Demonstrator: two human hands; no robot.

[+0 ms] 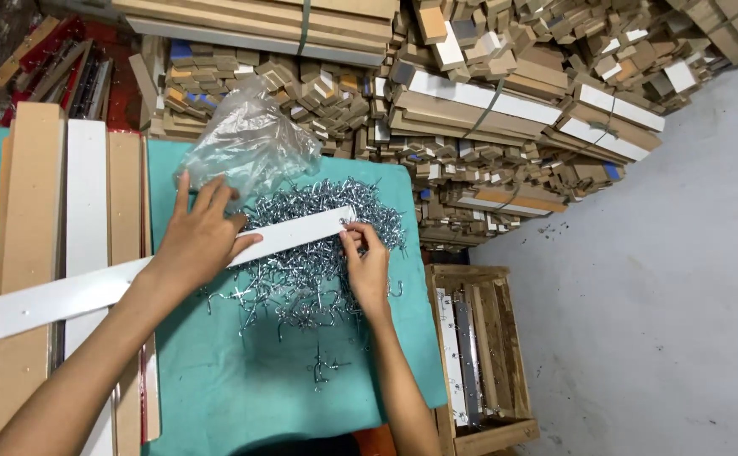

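Observation:
A long white strip board (65, 291) lies slanted across the teal-covered table (242, 397). My left hand (196, 236) presses flat on the strip near its middle. My right hand (364, 262) pinches a small metal hook at the strip's right end. Under and around that end spreads a pile of several shiny metal hooks (301, 279). A crumpled clear plastic bag (246, 139) sits just beyond my left hand.
Wooden and white boards (56, 194) lie stacked lengthwise on the table's left. Heaps of wood offcuts and bundled slats (487, 110) fill the far side. A wooden crate (478, 355) with metal strips stands on the grey floor to the right.

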